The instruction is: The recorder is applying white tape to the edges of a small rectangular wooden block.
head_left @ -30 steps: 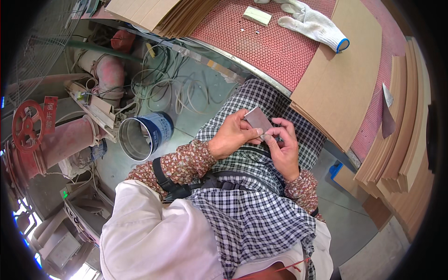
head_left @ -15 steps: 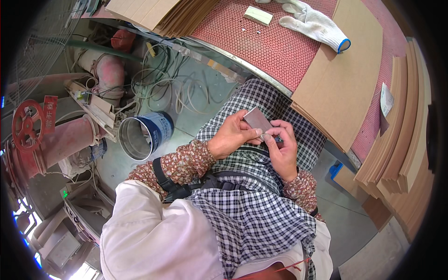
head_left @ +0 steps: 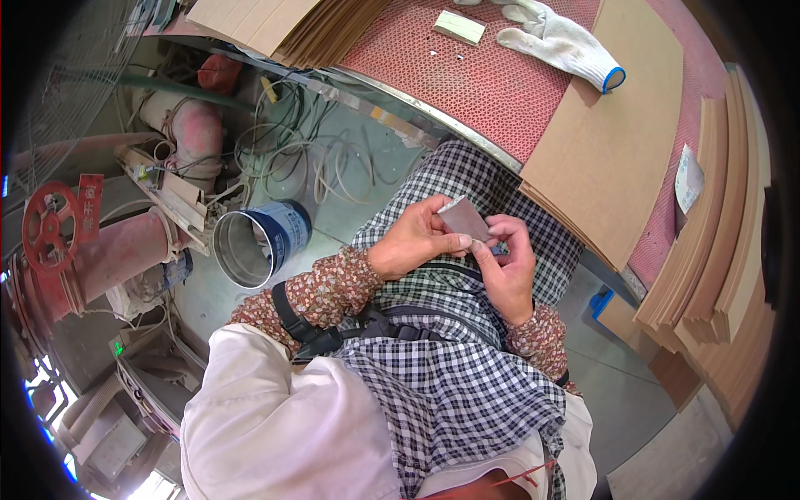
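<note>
Above my lap, my left hand (head_left: 417,242) grips a small flat rectangular block (head_left: 464,218), grey-brown on its face and paler along its far edge. The left thumb lies along the near side, with the fingers curled behind and partly hidden. My right hand (head_left: 508,265) holds the same block at its near right corner, fingers bent and thumb tip close to the left thumb. On the red table mat lies a pale yellowish block (head_left: 459,27), apart from both hands. A white knitted glove (head_left: 562,50) with a blue cuff rests beside it, partly over a cardboard sheet.
Cardboard sheets (head_left: 612,158) lie on the red mat (head_left: 492,108), with more stacks (head_left: 329,33) at far left and curved ones (head_left: 708,225) at right. A blue metal bucket (head_left: 287,229) stands on the floor, near loose hoses (head_left: 325,162) and a red valve wheel (head_left: 52,227).
The block has tilted between my hands, and its pale far edge now shows more. My right fingers have shifted slightly at its corner. Glove and pale block stay put.
</note>
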Demonstrator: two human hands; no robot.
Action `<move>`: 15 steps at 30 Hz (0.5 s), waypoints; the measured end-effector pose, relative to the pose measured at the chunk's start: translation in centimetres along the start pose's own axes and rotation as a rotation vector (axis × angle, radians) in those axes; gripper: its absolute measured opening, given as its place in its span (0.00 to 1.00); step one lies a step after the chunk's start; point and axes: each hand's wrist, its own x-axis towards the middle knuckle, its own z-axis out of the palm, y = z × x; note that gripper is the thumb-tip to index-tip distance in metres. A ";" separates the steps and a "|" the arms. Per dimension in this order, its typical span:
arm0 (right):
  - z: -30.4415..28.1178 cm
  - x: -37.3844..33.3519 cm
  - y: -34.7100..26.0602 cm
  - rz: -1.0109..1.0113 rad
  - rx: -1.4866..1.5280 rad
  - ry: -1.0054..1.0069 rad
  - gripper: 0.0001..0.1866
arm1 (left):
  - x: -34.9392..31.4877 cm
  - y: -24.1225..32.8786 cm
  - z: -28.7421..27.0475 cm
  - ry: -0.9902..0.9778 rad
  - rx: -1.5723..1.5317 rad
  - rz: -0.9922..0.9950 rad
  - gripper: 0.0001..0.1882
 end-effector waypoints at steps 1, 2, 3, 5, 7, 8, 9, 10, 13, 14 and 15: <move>0.0 0.0 -0.1 0.017 0.022 0.011 0.14 | 0.0 0.1 -0.1 -0.013 0.026 -0.001 0.20; 0.0 0.0 -0.3 0.034 0.042 0.021 0.15 | -0.1 0.1 -0.1 -0.026 0.050 -0.002 0.21; 0.1 0.0 -0.5 0.052 0.063 0.032 0.16 | -0.1 0.1 -0.1 -0.038 0.075 -0.003 0.22; 0.1 -0.1 -0.7 0.053 0.026 0.008 0.16 | -0.1 0.0 -0.1 -0.025 0.064 -0.014 0.20; 0.1 -0.1 -0.7 0.060 0.024 -0.004 0.16 | -0.1 -0.3 -0.1 -0.007 0.019 -0.032 0.19; 0.3 -0.1 -0.6 0.067 0.038 -0.001 0.16 | 0.0 -0.5 -0.2 0.000 -0.020 -0.046 0.18; 0.3 -0.1 -0.6 0.073 0.052 0.002 0.16 | 0.0 -0.5 -0.2 0.007 -0.059 -0.060 0.17; 0.3 -0.1 -0.4 0.055 0.076 -0.009 0.15 | 0.0 -0.5 -0.2 0.011 -0.077 -0.074 0.17; 0.0 0.0 -0.4 0.006 0.066 -0.061 0.15 | -0.1 0.0 -0.1 0.018 -0.113 -0.094 0.16; -0.3 0.0 -0.9 -0.005 0.004 -0.090 0.14 | -0.2 0.0 -0.1 0.015 -0.118 -0.088 0.15; -0.5 -0.1 -1.2 -0.015 -0.058 -0.118 0.14 | -0.2 0.1 -0.1 0.013 -0.124 -0.082 0.15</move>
